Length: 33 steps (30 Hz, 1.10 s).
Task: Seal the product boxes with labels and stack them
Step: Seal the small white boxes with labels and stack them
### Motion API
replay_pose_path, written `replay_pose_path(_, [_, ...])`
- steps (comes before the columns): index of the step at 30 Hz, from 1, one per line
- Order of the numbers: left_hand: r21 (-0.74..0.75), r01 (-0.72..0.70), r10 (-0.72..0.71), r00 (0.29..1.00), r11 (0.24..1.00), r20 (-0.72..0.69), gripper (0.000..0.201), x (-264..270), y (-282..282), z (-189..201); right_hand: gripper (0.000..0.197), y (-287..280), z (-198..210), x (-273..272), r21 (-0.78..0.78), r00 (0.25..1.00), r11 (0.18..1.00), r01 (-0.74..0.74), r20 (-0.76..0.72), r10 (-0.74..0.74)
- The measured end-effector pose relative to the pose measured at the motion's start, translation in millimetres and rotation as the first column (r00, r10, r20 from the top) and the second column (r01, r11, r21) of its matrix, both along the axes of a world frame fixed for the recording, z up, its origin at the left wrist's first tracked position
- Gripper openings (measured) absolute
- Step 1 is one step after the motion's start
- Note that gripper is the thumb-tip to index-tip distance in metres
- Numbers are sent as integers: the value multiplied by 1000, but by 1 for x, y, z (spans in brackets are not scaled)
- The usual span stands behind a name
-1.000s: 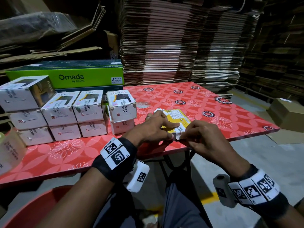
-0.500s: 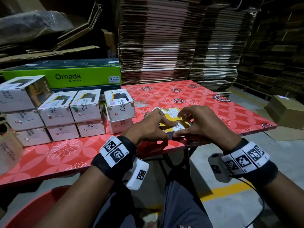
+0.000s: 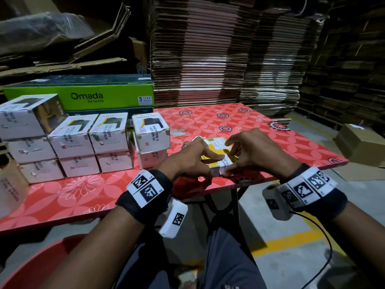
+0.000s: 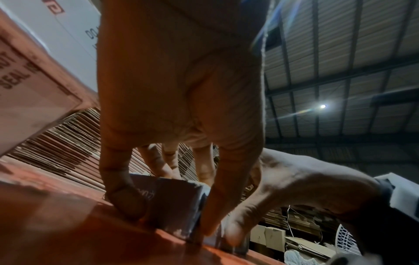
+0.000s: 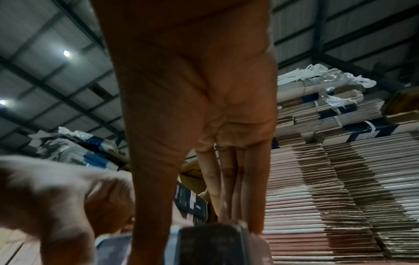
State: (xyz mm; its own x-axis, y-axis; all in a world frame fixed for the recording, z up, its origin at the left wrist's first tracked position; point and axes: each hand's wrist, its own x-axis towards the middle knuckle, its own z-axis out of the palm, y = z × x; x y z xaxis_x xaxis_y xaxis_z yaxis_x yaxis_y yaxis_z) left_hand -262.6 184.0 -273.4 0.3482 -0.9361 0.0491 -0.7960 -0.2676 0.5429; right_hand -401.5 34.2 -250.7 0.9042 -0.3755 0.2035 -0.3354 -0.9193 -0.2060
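Product box (image 3: 216, 152), yellow-topped, sits at the near edge of the red floral table (image 3: 239, 122), probably kept close so both hands can work on it without reaching.

Left hand (image 3: 192, 158) is clamped over the box's left end: index finger laid flat along the top across the white seal label (image 3: 221, 163), thumb down on the near side. In the left wrist view the thumb and one finger straddle the box's corner (image 4: 172, 202) against the tabletop. The grip looks meant to pin the box so it cannot slide while the label is rubbed down.

Right hand (image 3: 253, 152) arches over the right end, fingers held close together and pointing down onto the box, thumb low at the near edge where the label wraps over the corner. It seems to be pressing the label's tail onto the side face (whether the tail is fully stuck, I cannot tell).

Sealed boxes (image 3: 87, 142) stand stacked in rows to the left, in front of a green Omada carton (image 3: 83, 97), labels facing out; this box is presumably bound for that stack.
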Motion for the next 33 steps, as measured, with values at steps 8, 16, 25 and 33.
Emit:
replay_pose_path(8, [3,-7,7,1000,1000,-22,52,-1,0,2,81,5,5,0,-3,999,999,33,-28,-34])
replay_pose_path(16, [26,2,-2,1000,1000,-8,57,1,-1,5,98,12,-3,5,-85,992,988,128,11,-128])
replay_pose_path(25, [19,-2,2,1000,1000,7,58,0,-1,3,77,11,3,0,-52,997,996,73,-28,-75])
replay_pose_path(33, [14,-12,12,1000,1000,-7,58,1,-1,2,73,8,1,2,-104,998,993,50,-37,-54])
